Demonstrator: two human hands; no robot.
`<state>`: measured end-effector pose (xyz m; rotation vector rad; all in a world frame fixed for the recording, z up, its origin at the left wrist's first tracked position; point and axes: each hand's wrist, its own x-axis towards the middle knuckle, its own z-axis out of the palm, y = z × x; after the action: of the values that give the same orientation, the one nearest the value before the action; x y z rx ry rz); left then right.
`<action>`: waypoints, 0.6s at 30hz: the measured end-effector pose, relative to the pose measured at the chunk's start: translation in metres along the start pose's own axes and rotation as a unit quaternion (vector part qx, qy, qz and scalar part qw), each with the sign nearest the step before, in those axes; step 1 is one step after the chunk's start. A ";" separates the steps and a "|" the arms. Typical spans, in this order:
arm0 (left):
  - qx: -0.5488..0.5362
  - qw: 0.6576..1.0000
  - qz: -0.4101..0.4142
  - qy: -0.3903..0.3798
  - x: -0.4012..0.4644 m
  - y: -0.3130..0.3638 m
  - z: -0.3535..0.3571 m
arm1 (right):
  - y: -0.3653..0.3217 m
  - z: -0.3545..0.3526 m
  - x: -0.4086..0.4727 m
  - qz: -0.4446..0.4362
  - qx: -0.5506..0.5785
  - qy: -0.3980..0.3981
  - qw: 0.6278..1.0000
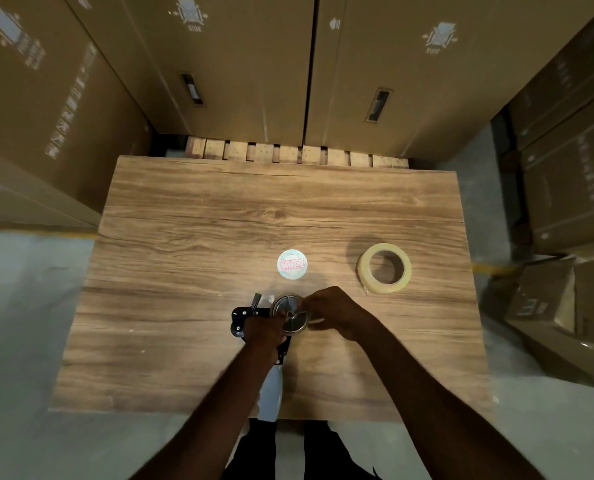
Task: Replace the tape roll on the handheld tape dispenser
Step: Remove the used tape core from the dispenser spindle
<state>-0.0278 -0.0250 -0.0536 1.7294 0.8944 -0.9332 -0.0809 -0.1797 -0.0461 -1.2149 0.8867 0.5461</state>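
Low in the middle of the frame, the left hand (266, 332) is wrapped around the black tape dispenser (254, 318), holding it just over the wooden counter (184, 237). The right hand (333, 313) has its fingers pinched at the dispenser's metal spool (290, 313). A fresh tape roll (384, 268) lies flat to the right, and a round label (292, 264) lies near the center.
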 end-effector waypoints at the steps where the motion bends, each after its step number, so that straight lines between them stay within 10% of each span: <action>1: -0.001 1.000 0.006 0.003 0.001 -0.002 0.000 | 0.002 0.000 0.000 0.000 0.004 0.003 1.000; 18: 0.176 0.970 0.141 0.091 -0.029 -0.001 0.017 | 0.023 0.014 -0.008 -0.031 -0.028 0.175 0.984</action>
<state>-0.0446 -0.0453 -0.0330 2.2084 0.5963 -0.7849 -0.0997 -0.1592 -0.0511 -1.4112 1.1298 0.3123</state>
